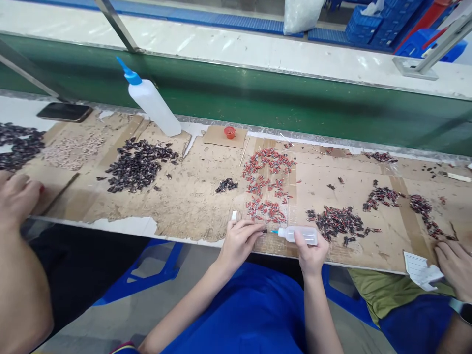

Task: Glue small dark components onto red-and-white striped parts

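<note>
At the near edge of the cardboard (199, 196), the wearer's left hand (241, 241) pinches a small dark piece (264, 231) between thumb and fingertips, which hide most of it. Facing it from three o'clock, the right hand (312, 250) wraps a small bottle (299, 235), its thumb over the side and its other fingers mostly out of sight. The blue nozzle (275, 231) points at the piece, just beside it; whether its fine tip touches, I can't make out. Red pieces (267, 211) spread at twelve o'clock of the nozzle, a dark red-tipped heap (341, 223) at three. Behind the left hand's knuckles, a white object (234, 215) is partly covered. Out at nine o'clock, a co-worker's hand (16, 199) is cut off by the edge of view.
</note>
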Action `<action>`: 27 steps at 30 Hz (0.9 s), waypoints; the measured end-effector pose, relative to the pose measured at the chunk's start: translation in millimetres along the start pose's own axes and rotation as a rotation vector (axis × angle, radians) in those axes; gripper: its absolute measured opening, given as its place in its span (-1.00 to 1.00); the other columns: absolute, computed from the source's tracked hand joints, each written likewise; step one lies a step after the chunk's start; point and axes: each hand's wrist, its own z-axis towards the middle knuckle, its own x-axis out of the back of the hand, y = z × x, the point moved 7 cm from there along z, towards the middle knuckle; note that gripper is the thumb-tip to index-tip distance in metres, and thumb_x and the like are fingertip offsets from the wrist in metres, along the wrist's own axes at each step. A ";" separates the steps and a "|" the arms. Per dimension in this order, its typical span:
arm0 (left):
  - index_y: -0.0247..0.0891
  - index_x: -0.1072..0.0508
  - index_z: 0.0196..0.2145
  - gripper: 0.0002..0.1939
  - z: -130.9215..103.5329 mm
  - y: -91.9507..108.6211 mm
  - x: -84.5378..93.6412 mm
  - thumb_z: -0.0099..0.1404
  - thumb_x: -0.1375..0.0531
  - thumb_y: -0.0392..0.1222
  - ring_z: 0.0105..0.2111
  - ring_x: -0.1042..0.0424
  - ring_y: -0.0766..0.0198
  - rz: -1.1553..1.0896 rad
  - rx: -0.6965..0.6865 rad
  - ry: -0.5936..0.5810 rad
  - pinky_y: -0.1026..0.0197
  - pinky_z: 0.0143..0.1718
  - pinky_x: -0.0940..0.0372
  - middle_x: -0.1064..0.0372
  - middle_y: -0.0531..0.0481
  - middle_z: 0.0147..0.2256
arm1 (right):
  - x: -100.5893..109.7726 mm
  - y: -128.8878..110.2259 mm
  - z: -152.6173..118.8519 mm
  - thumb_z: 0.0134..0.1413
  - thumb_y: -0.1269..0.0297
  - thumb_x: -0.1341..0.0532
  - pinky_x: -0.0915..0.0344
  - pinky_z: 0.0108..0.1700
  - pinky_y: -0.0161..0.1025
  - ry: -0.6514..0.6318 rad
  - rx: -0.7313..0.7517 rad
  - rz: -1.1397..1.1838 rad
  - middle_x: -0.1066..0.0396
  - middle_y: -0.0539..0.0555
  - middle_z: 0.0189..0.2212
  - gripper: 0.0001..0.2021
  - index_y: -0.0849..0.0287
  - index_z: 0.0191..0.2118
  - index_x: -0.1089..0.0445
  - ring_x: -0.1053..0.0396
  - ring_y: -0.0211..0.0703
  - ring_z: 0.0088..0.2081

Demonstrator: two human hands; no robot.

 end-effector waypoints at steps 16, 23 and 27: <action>-0.09 -0.56 -0.30 -0.91 4.0 -3.9 -2.1 0.28 -0.23 -0.20 -0.28 -0.50 0.21 -0.027 0.144 -0.041 0.06 -0.08 -0.08 -0.59 0.03 -0.31 | -12.0 -7.6 -0.9 -0.01 0.06 -0.29 -0.30 -0.48 -0.27 -0.064 0.069 -0.174 -0.49 0.05 -0.60 -0.71 0.20 -0.51 -0.51 -0.39 -0.17 -0.57; -0.08 -0.56 -0.34 -0.92 6.7 -1.6 0.4 0.27 -0.24 -0.22 -0.27 -0.50 0.18 -0.004 0.142 -0.033 0.01 -0.06 -0.03 -0.59 0.04 -0.32 | -6.2 -3.1 -1.2 -0.03 0.07 -0.29 -0.32 -0.52 -0.27 -0.006 -0.001 -0.100 -0.49 0.05 -0.62 -0.72 0.19 -0.53 -0.50 -0.40 -0.15 -0.58; -0.08 -0.56 -0.34 -0.91 6.7 -1.0 0.4 0.26 -0.25 -0.25 -0.28 -0.50 0.18 0.002 0.141 -0.029 0.01 -0.06 -0.02 -0.59 0.04 -0.32 | -10.7 -6.3 -0.4 -0.04 0.09 -0.30 -0.33 -0.50 -0.27 -0.054 0.008 -0.096 -0.50 0.05 -0.61 -0.74 0.20 -0.52 -0.51 -0.42 -0.14 -0.58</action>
